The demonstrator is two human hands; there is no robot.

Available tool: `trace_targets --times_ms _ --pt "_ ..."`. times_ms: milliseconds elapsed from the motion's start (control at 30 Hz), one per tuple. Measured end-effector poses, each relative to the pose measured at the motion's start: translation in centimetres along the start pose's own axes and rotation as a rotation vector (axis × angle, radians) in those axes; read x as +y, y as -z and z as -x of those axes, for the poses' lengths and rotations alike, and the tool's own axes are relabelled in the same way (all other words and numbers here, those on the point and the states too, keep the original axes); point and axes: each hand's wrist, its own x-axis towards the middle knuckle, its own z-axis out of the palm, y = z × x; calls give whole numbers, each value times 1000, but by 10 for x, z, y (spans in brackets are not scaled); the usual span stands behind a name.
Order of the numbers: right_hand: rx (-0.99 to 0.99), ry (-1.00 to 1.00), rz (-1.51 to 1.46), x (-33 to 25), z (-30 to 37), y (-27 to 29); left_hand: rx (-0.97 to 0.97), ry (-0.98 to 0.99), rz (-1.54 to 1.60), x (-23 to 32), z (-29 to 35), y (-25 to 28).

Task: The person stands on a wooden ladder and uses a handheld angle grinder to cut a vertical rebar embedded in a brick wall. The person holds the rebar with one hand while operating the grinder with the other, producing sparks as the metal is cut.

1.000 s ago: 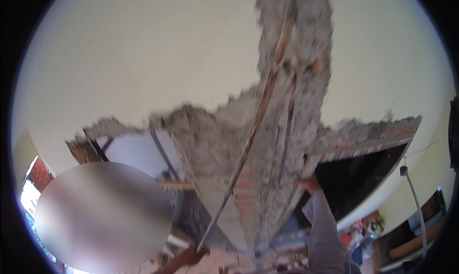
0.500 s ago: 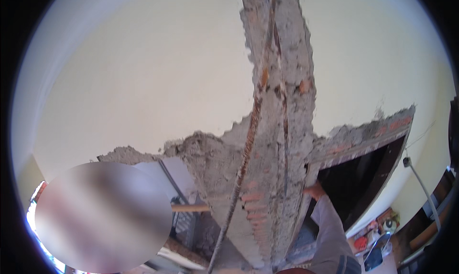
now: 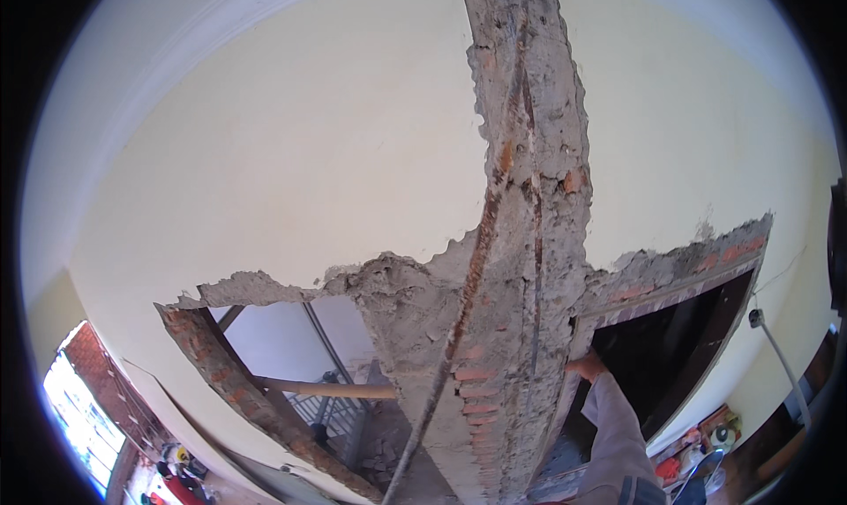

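Note:
My right hand [image 3: 587, 365] grips the near edge of a door frame [image 3: 565, 399] beside a dark doorway. Its arm reaches up from the lower edge in a pale long sleeve. Part of the fingers is hidden round that edge. Left of the hand rises a pillar [image 3: 529, 267] stripped to rough grey mortar, with red bricks [image 3: 477, 390] showing low down. A long rusty rod [image 3: 463, 315] runs slanting up along the pillar, and a thinner rusty bar [image 3: 535, 231] lies against its face. My left hand is out of view.
Left of the pillar is a wall opening with a wooden pole [image 3: 331, 389] across it and a metal railing [image 3: 340, 412] beyond. Broken plaster edges surround both openings. A cable [image 3: 783, 351] hangs at the right; bags and clutter [image 3: 706, 439] lie below it.
A large blurred round shape at the lower left has gone, baring the wall opening and a bright window. The wall has shifted slightly right and down in view. My right hand stays on the frame.

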Motion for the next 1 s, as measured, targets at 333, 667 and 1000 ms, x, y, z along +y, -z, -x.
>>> trace_targets --times_ms 333,667,1000 --pt "-15 61 63 -11 2 7 196 -92 -24 41 91 35" --pt "-7 117 -222 24 -25 -20 2 66 239 -26 13 -16" --pt "-244 257 -396 73 -51 4 -127 -118 62 7 -142 -109"
